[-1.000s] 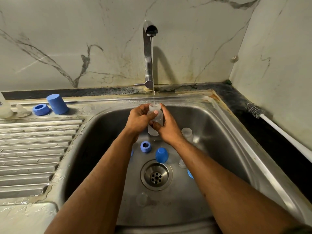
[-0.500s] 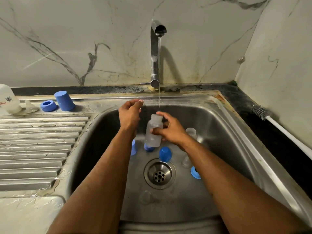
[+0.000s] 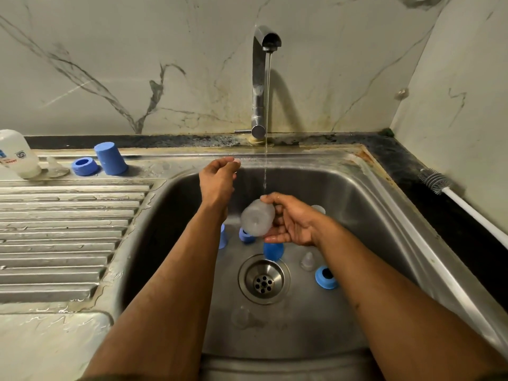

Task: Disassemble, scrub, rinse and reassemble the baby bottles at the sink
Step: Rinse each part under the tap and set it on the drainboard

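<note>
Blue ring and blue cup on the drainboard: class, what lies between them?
Nothing. In the head view the blue ring and the upside-down blue cup stand side by side, only bare steel between them.

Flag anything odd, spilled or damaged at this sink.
Nothing spilled or broken. The right hand holds a clear bottle tipped over, base toward the camera, just below the tap stream. Loose blue caps and clear nipples lie scattered round the drain. Rust stains mark the sink's far right corner.

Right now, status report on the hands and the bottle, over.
Right hand grips clear bottle, tipped base toward camera. Left hand raised, holding nothing. Tap stream running. Nothing blocking.
</note>
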